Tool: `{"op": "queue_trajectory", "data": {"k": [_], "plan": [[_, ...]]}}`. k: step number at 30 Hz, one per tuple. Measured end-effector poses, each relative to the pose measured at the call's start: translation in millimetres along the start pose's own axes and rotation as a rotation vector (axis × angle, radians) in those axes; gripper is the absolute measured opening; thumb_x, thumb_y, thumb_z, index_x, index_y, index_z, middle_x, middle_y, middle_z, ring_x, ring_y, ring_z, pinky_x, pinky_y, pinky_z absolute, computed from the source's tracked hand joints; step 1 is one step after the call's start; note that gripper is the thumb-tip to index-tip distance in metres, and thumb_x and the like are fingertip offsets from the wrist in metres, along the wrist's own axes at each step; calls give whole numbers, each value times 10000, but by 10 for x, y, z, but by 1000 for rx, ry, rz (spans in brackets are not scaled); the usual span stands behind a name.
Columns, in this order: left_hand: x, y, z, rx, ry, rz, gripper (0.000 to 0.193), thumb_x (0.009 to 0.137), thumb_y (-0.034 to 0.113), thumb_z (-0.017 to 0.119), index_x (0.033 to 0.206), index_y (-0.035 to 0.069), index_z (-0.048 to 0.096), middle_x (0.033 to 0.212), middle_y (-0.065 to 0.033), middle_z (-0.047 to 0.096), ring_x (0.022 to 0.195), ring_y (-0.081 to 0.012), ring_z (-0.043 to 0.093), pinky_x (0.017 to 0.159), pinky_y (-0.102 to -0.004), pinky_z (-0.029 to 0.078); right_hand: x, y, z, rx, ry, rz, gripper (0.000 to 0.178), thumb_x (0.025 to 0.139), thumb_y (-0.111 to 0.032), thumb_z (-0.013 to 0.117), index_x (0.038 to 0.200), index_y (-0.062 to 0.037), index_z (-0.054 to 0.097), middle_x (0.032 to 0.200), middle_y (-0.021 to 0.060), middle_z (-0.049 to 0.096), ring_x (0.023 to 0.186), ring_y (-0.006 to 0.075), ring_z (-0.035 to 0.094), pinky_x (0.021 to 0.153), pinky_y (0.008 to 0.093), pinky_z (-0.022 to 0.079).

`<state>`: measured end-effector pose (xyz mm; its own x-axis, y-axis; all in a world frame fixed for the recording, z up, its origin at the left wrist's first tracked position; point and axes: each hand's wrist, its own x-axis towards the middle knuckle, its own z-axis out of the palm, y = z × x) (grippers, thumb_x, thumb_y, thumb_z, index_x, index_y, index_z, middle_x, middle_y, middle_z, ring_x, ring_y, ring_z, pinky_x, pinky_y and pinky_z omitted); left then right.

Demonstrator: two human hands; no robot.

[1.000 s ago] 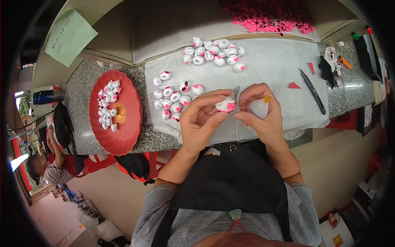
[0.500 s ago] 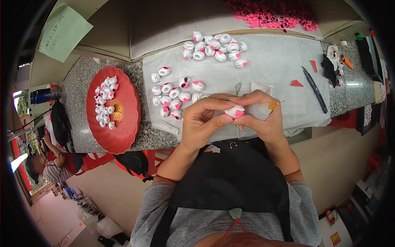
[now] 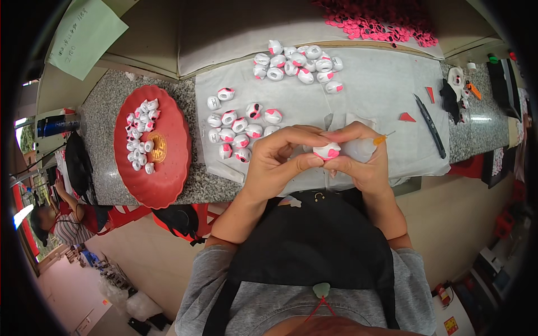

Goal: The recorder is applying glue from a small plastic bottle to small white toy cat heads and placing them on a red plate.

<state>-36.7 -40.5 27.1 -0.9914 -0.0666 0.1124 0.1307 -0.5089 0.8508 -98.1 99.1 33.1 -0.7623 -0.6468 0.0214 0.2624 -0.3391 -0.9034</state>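
Note:
Between both sets of fingertips is a small rounded white piece point(image 3: 326, 151) with a pink patch. My left hand point(image 3: 283, 159) pinches it from the left, thumb below and fingers above. From the other side, my right hand point(image 3: 367, 168) grips the same piece with thumb and forefinger. A translucent squeeze bottle point(image 3: 358, 149) with an orange needle tip point(image 3: 380, 140) is also held in my right hand, its needle pointing up and to the right. Left of my hands, several similar white and pink pieces point(image 3: 239, 124) stand in loose rows on the white sheet point(image 3: 386, 101).
A red scalloped tray point(image 3: 174, 185) with several finished-looking pieces lies at left. More white pieces point(image 3: 291, 64) cluster at the back, below a pile of pink parts point(image 3: 375, 25). A black cutter-like tool point(image 3: 430, 126) and red scraps point(image 3: 407, 117) lie at right. A person point(image 3: 70, 221) is far left.
The view has shifted slightly. Both hands keep hold of the white and pink piece, which looks slightly turned, and the bottle stays in the right hand.

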Motion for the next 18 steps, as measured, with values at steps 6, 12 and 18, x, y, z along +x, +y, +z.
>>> {"op": "queue_trajectory", "data": {"k": [6, 12, 18], "plan": [[-31, -61, -1, 111, 56, 81, 226, 672, -20, 577, 892, -20, 526, 921, -131, 532, 899, -208, 495, 789, -302, 381, 7, 8, 0, 8, 0, 77, 265, 613, 22, 624, 844, 38, 495, 793, 147, 541, 589, 150, 528, 447, 225, 421], [-52, -108, 42, 458, 81, 267, 219, 653, 11, 597, 863, 0, 537, 855, -119, 550, 830, -219, 518, 719, -293, 404, -34, 75, -18, 53, -11, 75, 265, 628, 24, 613, 872, 33, 509, 740, 101, 529, 587, 122, 515, 456, 211, 416], [45, -9, 24, 555, 111, 193, 198, 663, 46, 590, 857, 29, 552, 840, -87, 545, 789, -201, 510, 665, -277, 404, -20, 115, -67, -14, 40, 76, 325, 662, 14, 574, 972, 26, 480, 739, 66, 530, 577, 94, 485, 469, 196, 396]]}}
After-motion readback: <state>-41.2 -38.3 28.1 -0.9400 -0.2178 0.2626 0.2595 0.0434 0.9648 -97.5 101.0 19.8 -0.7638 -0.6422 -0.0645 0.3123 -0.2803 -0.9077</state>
